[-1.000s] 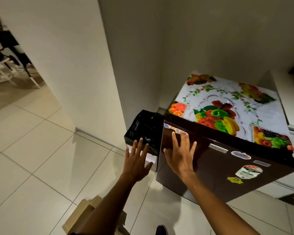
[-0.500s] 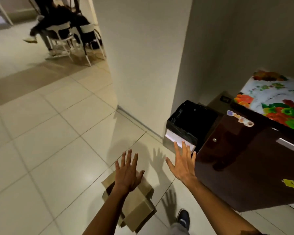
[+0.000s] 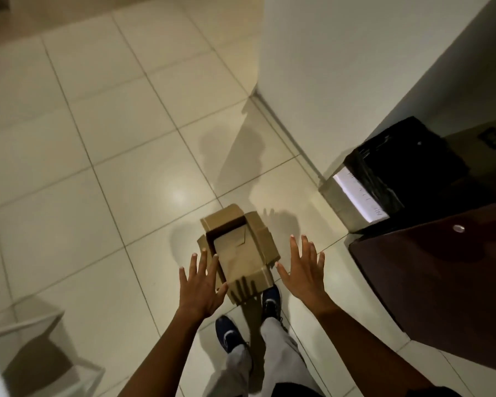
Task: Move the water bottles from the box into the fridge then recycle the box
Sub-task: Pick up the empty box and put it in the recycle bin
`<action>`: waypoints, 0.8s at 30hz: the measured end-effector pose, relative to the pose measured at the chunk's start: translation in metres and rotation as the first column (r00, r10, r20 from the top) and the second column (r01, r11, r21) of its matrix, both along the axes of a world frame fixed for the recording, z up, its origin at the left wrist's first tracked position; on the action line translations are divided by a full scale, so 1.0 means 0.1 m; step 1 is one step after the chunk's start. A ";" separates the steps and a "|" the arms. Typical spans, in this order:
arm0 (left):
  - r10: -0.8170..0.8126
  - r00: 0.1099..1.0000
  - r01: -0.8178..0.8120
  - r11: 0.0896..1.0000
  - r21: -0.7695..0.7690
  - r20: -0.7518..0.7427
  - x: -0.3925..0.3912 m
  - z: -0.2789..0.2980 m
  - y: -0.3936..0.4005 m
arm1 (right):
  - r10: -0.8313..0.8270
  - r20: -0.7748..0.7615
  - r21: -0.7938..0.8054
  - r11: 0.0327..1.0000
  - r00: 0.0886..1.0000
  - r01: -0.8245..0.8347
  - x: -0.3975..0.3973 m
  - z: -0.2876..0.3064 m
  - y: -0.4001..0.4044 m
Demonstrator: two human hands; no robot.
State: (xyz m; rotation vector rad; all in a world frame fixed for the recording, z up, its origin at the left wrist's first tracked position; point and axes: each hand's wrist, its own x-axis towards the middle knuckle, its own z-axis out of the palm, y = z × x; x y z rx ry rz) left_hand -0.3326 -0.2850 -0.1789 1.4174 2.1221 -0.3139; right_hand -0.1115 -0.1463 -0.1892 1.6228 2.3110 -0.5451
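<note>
Box [image 3: 239, 250] looks empty, low centre of frame; recycling step, I judge. My left hand [image 3: 202, 285] and right hand [image 3: 304, 272] spread, holding nothing. Next: grip both sides, lift.

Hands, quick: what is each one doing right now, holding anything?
Left hand: open, fingers spread, holding nothing, beside the empty cardboard box.
Right hand: open, fingers spread, holding nothing.

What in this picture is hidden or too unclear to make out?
Head view only:
- Fridge: cut off by the right edge; the shut door hides its inside.
- Bin: contents lost in the dark liner.
- Box: near wall behind the left hand.
- Bottom-left object: blurred, cut off.
</note>
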 end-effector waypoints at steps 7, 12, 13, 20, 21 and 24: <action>0.254 0.965 -0.251 0.967 -0.047 0.070 -0.07 -1.08 0.01 | 0.078 -0.010 -0.070 0.994 0.997 -0.079 -0.22 -1.17 0.26; 0.365 0.926 -0.356 0.929 -0.099 0.094 -0.09 -2.04 0.05 | 0.049 0.029 -0.129 0.991 0.998 -0.045 -0.24 -2.24 0.31; 0.378 0.920 -0.367 0.923 -0.113 0.100 -0.09 -2.25 0.07 | 0.038 0.025 -0.154 0.987 0.999 -0.034 -0.24 -2.48 0.32; 0.420 0.898 -0.387 0.896 -0.220 0.130 -0.07 -3.60 0.16 | -0.039 0.008 -0.296 0.954 0.999 0.040 -0.33 -3.80 0.44; 0.418 0.899 -0.383 0.896 -0.225 0.134 -0.07 -3.78 0.17 | -0.044 -0.001 -0.306 0.951 0.999 0.042 -0.34 -4.00 0.45; 0.444 0.882 -0.406 0.886 -0.222 0.158 -0.10 -4.20 0.22 | -0.075 -0.031 -0.364 0.929 0.997 0.058 -0.37 -4.51 0.48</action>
